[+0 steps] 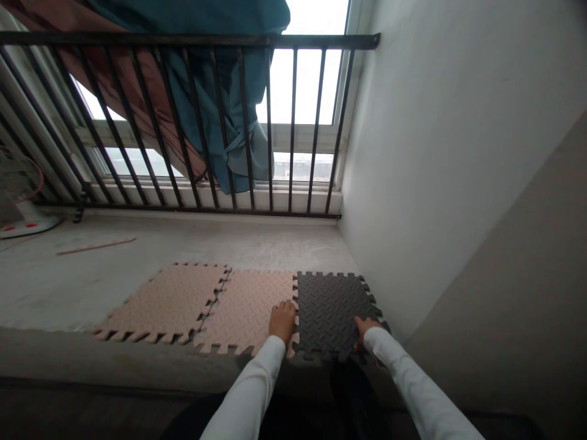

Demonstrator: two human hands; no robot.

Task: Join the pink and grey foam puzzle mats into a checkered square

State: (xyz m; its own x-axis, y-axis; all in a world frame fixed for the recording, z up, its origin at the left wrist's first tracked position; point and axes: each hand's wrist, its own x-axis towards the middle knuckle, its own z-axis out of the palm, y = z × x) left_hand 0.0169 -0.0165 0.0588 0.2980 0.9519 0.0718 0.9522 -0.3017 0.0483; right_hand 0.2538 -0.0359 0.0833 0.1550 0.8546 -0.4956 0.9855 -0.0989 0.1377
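Note:
A dark grey foam puzzle mat (pixel 334 305) lies at the right end of a row, close to the white wall. To its left is a beige foam puzzle mat (pixel 250 305), its toothed edge meeting the dark one along a seam. My left hand (pixel 282 320) rests on the beige mat beside that seam, fingers laid on its surface. At the dark mat's right front corner, my right hand (pixel 367 329) holds the edge, a finger on top and the rest partly hidden. Another beige foam puzzle mat (pixel 167 302) lies farther left, with dark gaps showing along its seam.
The mats lie on a pale concrete ledge (pixel 41 293), their front edges at its lip. Behind stands a black metal railing (pixel 293 214) before a window, with teal and pink curtains (pixel 202 98) over it. A thin reddish strip (pixel 96 246) and a fan (pixel 30 214) are at left.

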